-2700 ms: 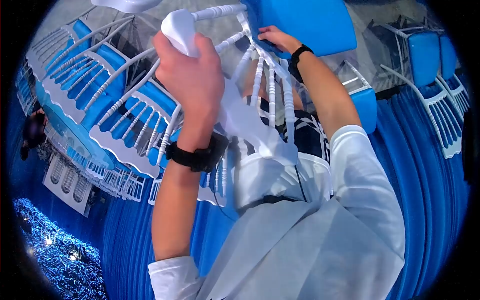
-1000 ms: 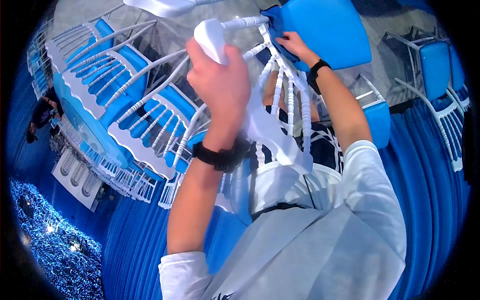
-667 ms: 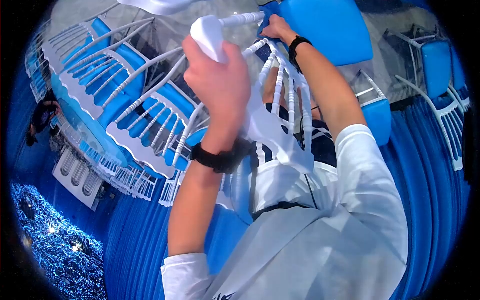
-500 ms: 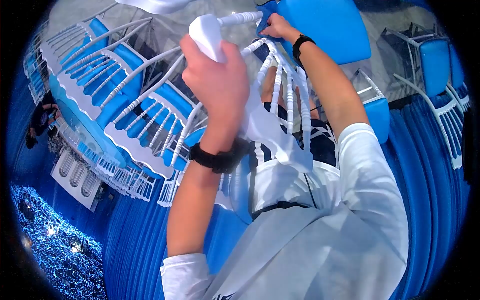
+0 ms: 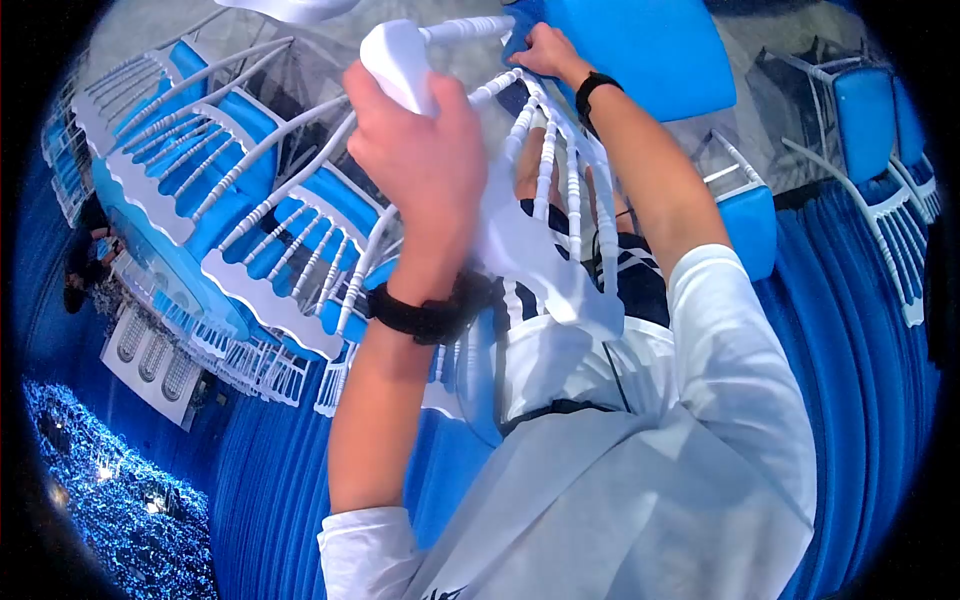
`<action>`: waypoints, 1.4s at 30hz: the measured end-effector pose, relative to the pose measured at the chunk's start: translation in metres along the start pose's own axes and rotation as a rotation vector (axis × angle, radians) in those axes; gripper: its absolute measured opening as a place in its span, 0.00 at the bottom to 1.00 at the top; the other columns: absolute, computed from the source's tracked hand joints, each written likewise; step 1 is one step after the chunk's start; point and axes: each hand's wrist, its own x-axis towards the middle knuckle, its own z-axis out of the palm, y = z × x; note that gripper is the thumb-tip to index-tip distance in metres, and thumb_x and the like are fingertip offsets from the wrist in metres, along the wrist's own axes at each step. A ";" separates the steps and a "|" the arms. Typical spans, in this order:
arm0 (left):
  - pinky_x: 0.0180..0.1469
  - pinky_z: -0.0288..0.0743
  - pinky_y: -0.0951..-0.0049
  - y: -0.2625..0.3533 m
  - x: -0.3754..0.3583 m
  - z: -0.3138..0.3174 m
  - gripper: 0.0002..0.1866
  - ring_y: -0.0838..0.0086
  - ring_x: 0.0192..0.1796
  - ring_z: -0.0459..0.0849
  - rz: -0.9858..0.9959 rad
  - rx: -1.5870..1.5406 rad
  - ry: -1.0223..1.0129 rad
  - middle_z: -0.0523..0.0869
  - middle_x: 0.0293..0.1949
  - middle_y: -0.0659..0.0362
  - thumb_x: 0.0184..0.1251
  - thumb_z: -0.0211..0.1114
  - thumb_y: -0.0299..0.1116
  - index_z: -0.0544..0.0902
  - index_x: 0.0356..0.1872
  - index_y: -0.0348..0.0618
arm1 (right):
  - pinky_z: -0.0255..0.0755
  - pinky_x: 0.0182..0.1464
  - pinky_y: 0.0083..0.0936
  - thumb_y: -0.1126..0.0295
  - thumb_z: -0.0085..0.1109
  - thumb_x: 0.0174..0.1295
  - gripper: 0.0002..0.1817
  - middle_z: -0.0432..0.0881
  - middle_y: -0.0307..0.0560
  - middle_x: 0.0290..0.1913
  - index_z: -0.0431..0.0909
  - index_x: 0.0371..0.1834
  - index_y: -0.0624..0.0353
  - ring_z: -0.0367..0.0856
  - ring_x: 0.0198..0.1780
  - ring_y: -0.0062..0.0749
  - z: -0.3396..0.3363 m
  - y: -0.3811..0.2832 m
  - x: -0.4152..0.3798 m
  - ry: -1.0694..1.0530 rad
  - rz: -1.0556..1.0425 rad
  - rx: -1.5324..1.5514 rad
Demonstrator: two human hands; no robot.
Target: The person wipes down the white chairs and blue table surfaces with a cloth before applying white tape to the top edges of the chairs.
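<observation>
Head view: the left hand (image 5: 420,140) is wrapped around one end of a chair's (image 5: 530,260) top rail (image 5: 575,298), while the right hand (image 5: 548,50) grips a dark blue cloth (image 5: 519,36) at the rear edge of the seat (image 5: 640,60), beside the backrest. The chair lies tilted, its backrest toward the person's waist and its seat beyond the right hand. Its frame is glossy white, with a wavy-edged rail and ringed, turned spindles (image 5: 573,200); the seat is smooth, bright blue.
</observation>
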 end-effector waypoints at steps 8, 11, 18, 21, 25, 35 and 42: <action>0.39 0.81 0.46 -0.002 -0.004 -0.002 0.20 0.37 0.35 0.89 -0.009 -0.024 0.003 0.87 0.32 0.35 0.64 0.67 0.35 0.74 0.52 0.34 | 0.64 0.34 0.38 0.55 0.74 0.67 0.20 0.81 0.43 0.30 0.85 0.34 0.64 0.66 0.32 0.30 -0.018 0.090 -0.013 -0.284 -0.060 0.271; 0.40 0.82 0.46 0.001 -0.002 -0.001 0.21 0.36 0.36 0.90 -0.060 -0.042 -0.013 0.88 0.33 0.33 0.64 0.67 0.35 0.73 0.52 0.33 | 0.74 0.57 0.25 0.60 0.74 0.69 0.27 0.85 0.42 0.50 0.82 0.65 0.64 0.78 0.51 0.25 0.009 0.113 -0.057 -0.239 -0.105 0.429; 0.43 0.82 0.46 0.003 -0.002 -0.001 0.21 0.36 0.39 0.90 -0.071 -0.027 -0.009 0.88 0.35 0.33 0.64 0.67 0.35 0.74 0.53 0.34 | 0.77 0.66 0.41 0.55 0.78 0.58 0.32 0.87 0.63 0.58 0.84 0.59 0.67 0.86 0.62 0.53 0.005 0.061 -0.090 -0.333 -0.022 0.368; 0.44 0.82 0.46 0.004 -0.003 -0.001 0.21 0.36 0.40 0.90 -0.068 -0.016 -0.008 0.89 0.36 0.34 0.64 0.67 0.36 0.74 0.53 0.34 | 0.78 0.62 0.47 0.56 0.76 0.56 0.27 0.87 0.69 0.53 0.85 0.51 0.68 0.86 0.57 0.63 0.019 0.043 -0.078 -0.150 -0.066 -0.002; 0.45 0.83 0.47 0.003 -0.003 -0.002 0.22 0.37 0.40 0.91 -0.080 -0.020 -0.019 0.90 0.37 0.34 0.63 0.67 0.36 0.75 0.54 0.34 | 0.80 0.55 0.52 0.51 0.78 0.55 0.30 0.86 0.69 0.54 0.85 0.49 0.67 0.84 0.57 0.67 0.031 0.057 -0.075 -0.020 -0.198 -0.121; 0.39 0.81 0.44 -0.001 -0.004 0.000 0.20 0.37 0.35 0.89 -0.037 0.044 0.016 0.88 0.32 0.36 0.62 0.67 0.33 0.75 0.53 0.34 | 0.80 0.51 0.47 0.53 0.80 0.54 0.32 0.88 0.63 0.51 0.82 0.54 0.66 0.86 0.52 0.60 0.017 0.097 -0.030 -0.334 -0.340 0.051; 0.36 0.79 0.42 0.007 -0.004 -0.003 0.22 0.35 0.34 0.87 -0.246 -0.044 -0.069 0.86 0.29 0.35 0.65 0.67 0.32 0.70 0.55 0.37 | 0.77 0.58 0.55 0.58 0.73 0.58 0.26 0.85 0.71 0.53 0.81 0.52 0.68 0.83 0.57 0.68 0.035 0.075 -0.062 -0.118 -0.157 -0.109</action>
